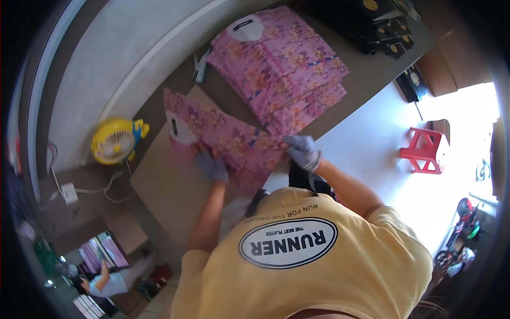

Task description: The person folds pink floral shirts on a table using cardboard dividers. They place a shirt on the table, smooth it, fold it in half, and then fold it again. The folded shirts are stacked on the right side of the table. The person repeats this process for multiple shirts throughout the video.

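Work at centre: one pink floral garment (239,138), loosely spread over the surface (372,69), white neck patch toward 9 o'clock.

Right hand (303,151), gloved, at the garment's 3 o'clock edge; fingers narrow, pinching cloth. Left hand (212,166), gloved, on the garment toward 7 o'clock; cannot tell whether its fingers grip or merely press.

Done, by the look of it: a stack (297,69) of matching pieces at 12 o'clock, laid flat and overlapping, a neck patch showing on top. Count not readable.

Remaining: this piece lies slanted and slack, unlike the stack; judged mid-straightening or mid-fold, not yet on the pile. Whether more wait elsewhere, cannot tell.
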